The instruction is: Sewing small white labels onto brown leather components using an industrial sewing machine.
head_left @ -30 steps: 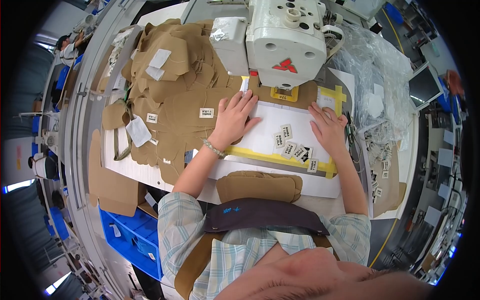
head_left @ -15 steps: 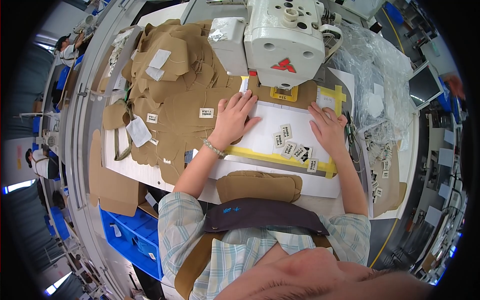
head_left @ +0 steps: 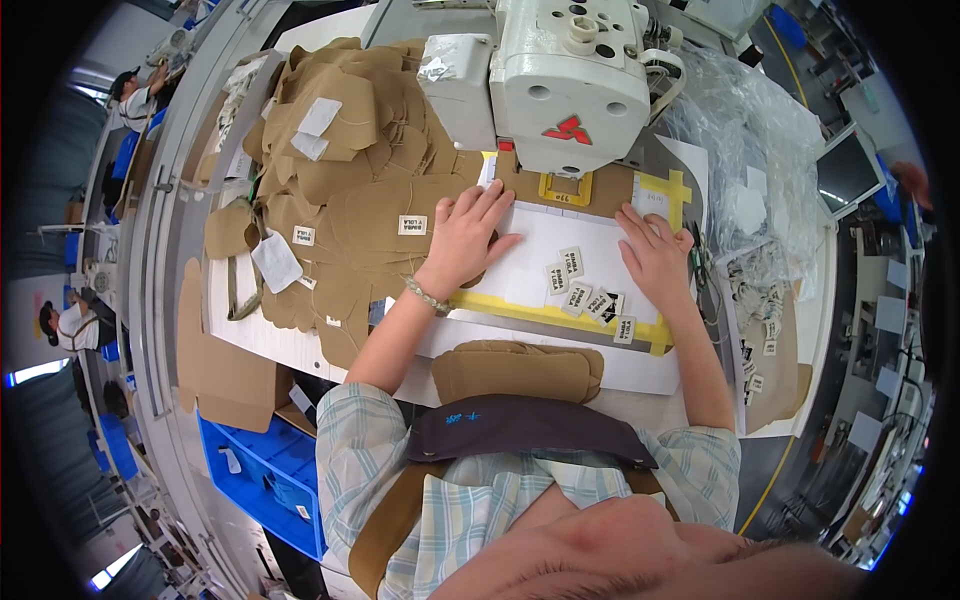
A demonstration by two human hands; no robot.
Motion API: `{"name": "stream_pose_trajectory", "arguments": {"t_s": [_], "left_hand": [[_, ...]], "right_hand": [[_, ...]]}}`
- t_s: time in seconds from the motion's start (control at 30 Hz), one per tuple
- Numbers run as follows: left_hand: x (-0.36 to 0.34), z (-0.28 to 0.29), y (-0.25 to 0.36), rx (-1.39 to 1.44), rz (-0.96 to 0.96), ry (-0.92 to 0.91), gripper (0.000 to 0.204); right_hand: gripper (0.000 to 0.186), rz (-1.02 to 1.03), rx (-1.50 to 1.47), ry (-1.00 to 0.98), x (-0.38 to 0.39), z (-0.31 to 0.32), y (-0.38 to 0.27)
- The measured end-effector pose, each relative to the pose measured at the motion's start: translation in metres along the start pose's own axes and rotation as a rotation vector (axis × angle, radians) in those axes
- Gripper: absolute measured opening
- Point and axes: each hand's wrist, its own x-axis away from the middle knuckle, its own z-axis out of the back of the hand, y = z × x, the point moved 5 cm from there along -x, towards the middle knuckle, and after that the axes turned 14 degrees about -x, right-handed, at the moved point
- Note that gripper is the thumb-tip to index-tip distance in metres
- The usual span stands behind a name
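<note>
My left hand (head_left: 465, 240) lies open, fingertips at the left end of a brown fabric piece (head_left: 610, 188) and on the white board (head_left: 525, 255) edged with yellow tape. My right hand (head_left: 655, 260) rests flat on the board's right side, fingers slightly bent, tips at the piece's lower right edge. Between them, the piece passes under a yellow clamp frame (head_left: 568, 190) beneath the white sewing machine head (head_left: 570, 95). Several small white labels (head_left: 570, 263) are scattered on the board. A folded brown stack (head_left: 510, 372) sits in front of me.
A large pile of brown pieces (head_left: 340, 160) covers the left side. Clear plastic bags (head_left: 740, 120) and a label bundle (head_left: 760, 310) lie right. A blue crate (head_left: 250, 480) stands lower left, a screen (head_left: 850, 170) far right. Co-workers (head_left: 135, 100) (head_left: 75, 325) work at far left.
My hands and the piece stay in place. At the far left, the lower co-worker has shifted, the head moving outward to the left.
</note>
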Motion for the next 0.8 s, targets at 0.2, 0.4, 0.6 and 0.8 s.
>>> {"name": "stream_pose_trajectory", "arguments": {"t_s": [0.2, 0.4, 0.6, 0.8], "left_hand": [[0.001, 0.02, -0.028, 0.109, 0.108, 0.049, 0.057], [-0.005, 0.012, -0.027, 0.051, 0.056, 0.001, 0.058], [-0.013, -0.003, -0.008, 0.015, -0.06, -0.036, 0.06], [-0.013, -0.009, -0.009, -0.013, -0.049, -0.067, 0.061]], "right_hand": [[0.042, -0.024, 0.045, 0.004, 0.003, 0.014, 0.002], [0.039, -0.021, 0.004, 0.063, 0.0, 0.021, 0.009], [0.034, 0.003, -0.08, 0.052, -0.007, 0.015, 0.008], [0.035, -0.002, -0.072, 0.014, -0.011, 0.01, 0.011]]}}
